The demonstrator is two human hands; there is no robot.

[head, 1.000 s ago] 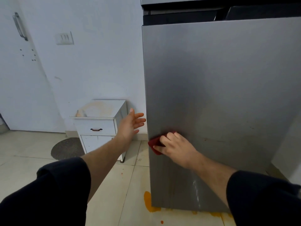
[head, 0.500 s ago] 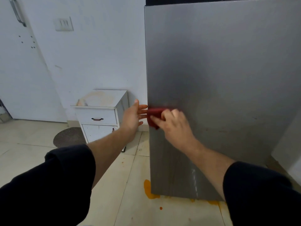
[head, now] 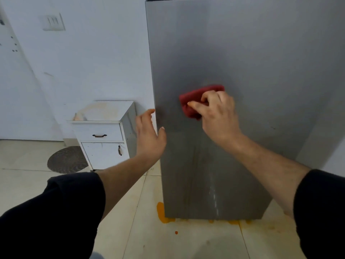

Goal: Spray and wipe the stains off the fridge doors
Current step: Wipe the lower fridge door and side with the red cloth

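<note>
fridge door fills the right and centre of view, grey, upright, shut; its left edge runs down beside the white wall, bottom edge just above the tiled floor. lots of bare door above and to the right of the wiping spot, so room to sweep there; less to the left, where the edge is near. white cabinet stands against the wall just left of the fridge, narrow gap between. orange spill on the floor at the door's lower left corner, more specks along the base, faint streaks low on the door, likely still to wipe. right hand clamps a bunched red cloth flat on the door, mid height, fingers curled over it to press. left hand is spread wide, holding nothing, at the door's left edge, probably steadying; contact unclear. no spray bottle in view.
</note>
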